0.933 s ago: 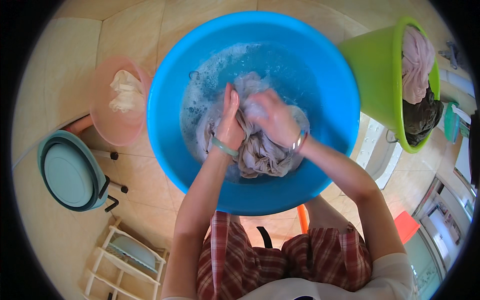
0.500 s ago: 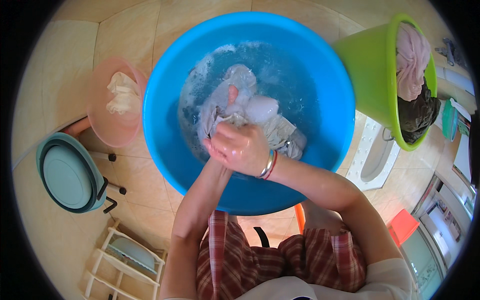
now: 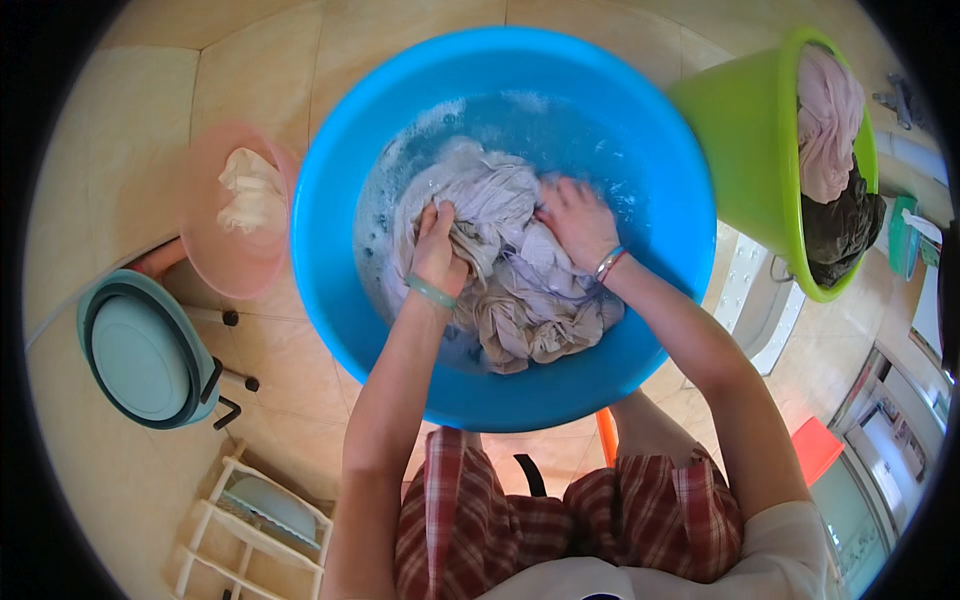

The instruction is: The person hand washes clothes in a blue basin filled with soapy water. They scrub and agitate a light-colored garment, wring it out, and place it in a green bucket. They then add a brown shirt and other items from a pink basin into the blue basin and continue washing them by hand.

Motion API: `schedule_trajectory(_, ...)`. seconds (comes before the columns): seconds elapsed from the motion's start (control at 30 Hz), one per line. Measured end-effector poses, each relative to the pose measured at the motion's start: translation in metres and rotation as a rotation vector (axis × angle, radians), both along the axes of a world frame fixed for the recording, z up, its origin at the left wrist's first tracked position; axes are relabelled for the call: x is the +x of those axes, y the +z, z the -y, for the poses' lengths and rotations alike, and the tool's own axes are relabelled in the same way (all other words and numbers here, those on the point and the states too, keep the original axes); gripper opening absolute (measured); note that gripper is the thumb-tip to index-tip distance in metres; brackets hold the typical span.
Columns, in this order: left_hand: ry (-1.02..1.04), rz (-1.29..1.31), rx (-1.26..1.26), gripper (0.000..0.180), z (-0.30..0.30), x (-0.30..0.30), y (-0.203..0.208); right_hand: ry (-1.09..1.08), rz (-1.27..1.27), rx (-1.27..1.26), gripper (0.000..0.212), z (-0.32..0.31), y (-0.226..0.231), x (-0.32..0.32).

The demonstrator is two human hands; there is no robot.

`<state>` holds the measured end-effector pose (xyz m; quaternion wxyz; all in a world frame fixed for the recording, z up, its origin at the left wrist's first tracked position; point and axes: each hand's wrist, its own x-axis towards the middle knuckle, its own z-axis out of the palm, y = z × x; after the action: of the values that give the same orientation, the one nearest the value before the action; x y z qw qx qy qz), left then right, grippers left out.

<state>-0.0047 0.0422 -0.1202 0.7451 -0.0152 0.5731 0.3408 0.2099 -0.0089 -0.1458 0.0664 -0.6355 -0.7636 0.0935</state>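
The wet cloth [image 3: 487, 195] lies inside the blue tub's [image 3: 325, 210] edges. The left hand [image 3: 437, 252] curls round a fold, maybe so it won't slip; the right hand [image 3: 580, 222] is half open, its grip hidden.

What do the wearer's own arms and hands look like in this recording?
Both hands are ungloved and the forearms bare. The left hand has a pale green bangle at its wrist; the right hand has narrow silvery-and-reddish wristwear. A white short sleeve covers the right upper arm.
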Motion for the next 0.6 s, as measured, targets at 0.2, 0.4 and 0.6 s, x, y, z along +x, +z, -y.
schedule_trajectory(0.2, 0.003, 0.099, 0.031, 0.057, -0.001, 0.027, 0.005, -0.324, -0.379, -0.123, 0.024, -0.024, 0.001, -0.022)
schedule_trajectory(0.4, -0.316, 0.462, 0.028, 0.053, -0.018, 0.012, 0.015, 0.267, -0.6, 0.079, 0.025, 0.012, 0.127, -0.105)
schedule_trajectory(0.6, -0.042, 0.306, 0.279, 0.04, 0.022, 0.039, 0.007, 0.184, -0.524, 0.204, 0.029, -0.018, 0.14, -0.116)
